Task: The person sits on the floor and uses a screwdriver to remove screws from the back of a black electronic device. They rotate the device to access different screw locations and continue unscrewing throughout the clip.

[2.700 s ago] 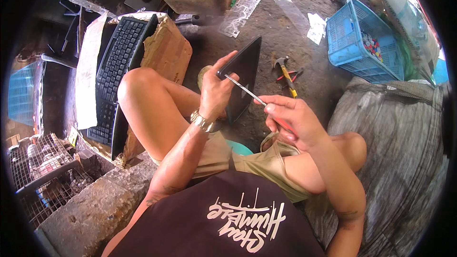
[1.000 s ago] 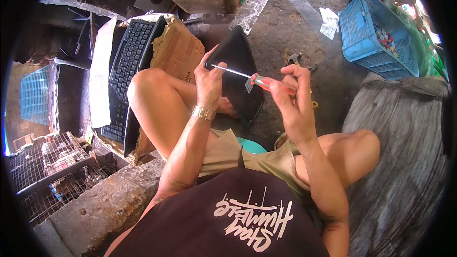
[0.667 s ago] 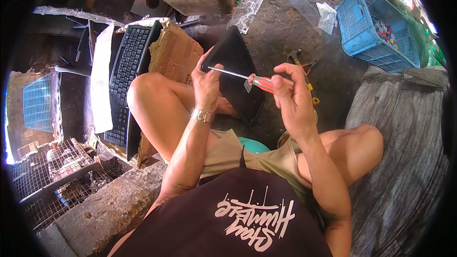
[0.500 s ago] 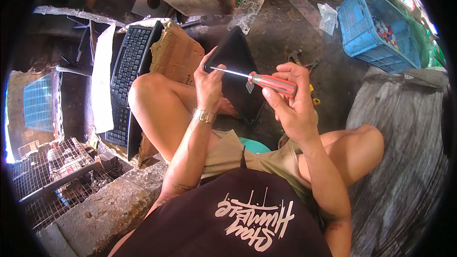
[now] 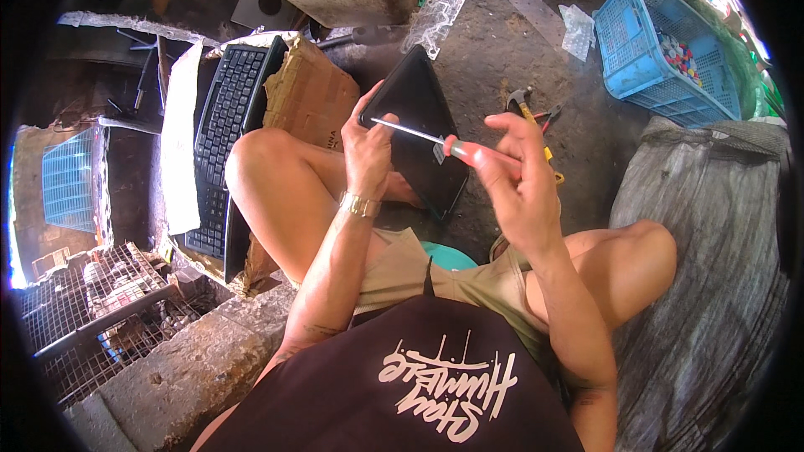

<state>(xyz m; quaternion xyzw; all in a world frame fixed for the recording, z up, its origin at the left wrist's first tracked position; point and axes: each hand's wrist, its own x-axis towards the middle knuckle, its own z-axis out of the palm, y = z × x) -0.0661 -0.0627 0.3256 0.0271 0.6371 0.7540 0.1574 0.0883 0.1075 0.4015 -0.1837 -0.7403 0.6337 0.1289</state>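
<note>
1. Held a flat black panel (image 5: 414, 96) by its left corner with the left hand (image 5: 368, 146), with the grip clamped on the edge; wore a metal-banded watch (image 5: 358, 204) on that wrist.
2. Had the panel tilted in front of the lap, between the knees; could not tell about any support under its lower end.
3. Held a red-handled screwdriver (image 5: 448, 146) in the right hand (image 5: 523, 184), with that grip clamped around the handle and the index finger lifted away from it.
4. Pointed the screwdriver tip at the panel's left corner, just beside the left thumb; could not tell contact from a slight gap.
5. Saw a hammer (image 5: 521, 102) and red-handled pliers (image 5: 549, 117) on the floor (image 5: 477, 75) beyond the right hand.
6. Saw a black keyboard (image 5: 236, 92) against a cardboard box (image 5: 311, 88), left of the left knee.
7. Saw a blue crate (image 5: 624, 42) with small coloured pieces (image 5: 680, 60) inside, well apart at the upper right.
</note>
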